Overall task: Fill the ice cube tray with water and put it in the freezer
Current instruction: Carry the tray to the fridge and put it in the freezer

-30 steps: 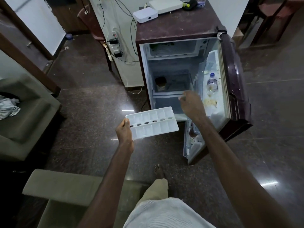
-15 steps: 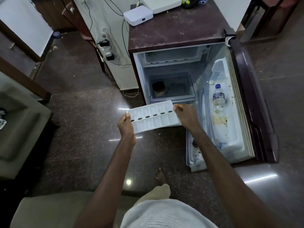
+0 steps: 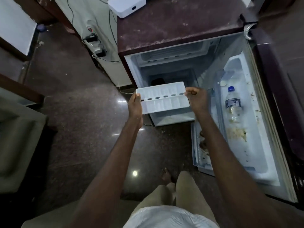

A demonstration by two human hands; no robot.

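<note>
A white ice cube tray (image 3: pixel 162 97) with two rows of cells is held level in front of the open small fridge (image 3: pixel 172 66). My left hand (image 3: pixel 135 106) grips its left end. My right hand (image 3: pixel 196 97) pinches its right end. The freezer compartment (image 3: pixel 174 51) sits at the top of the fridge interior, above and behind the tray. Whether the cells hold water I cannot tell.
The fridge door (image 3: pixel 246 122) swings open to the right, with a water bottle (image 3: pixel 232 104) in its shelf. A white box (image 3: pixel 127 5) rests on the fridge top. A power strip with plugs (image 3: pixel 94 43) hangs on the wall at left. A sofa (image 3: pixel 18 137) stands at left.
My right hand left the fridge door and took the tray's right end. Both hands carried the tray closer to the fridge opening as I stepped nearer.
</note>
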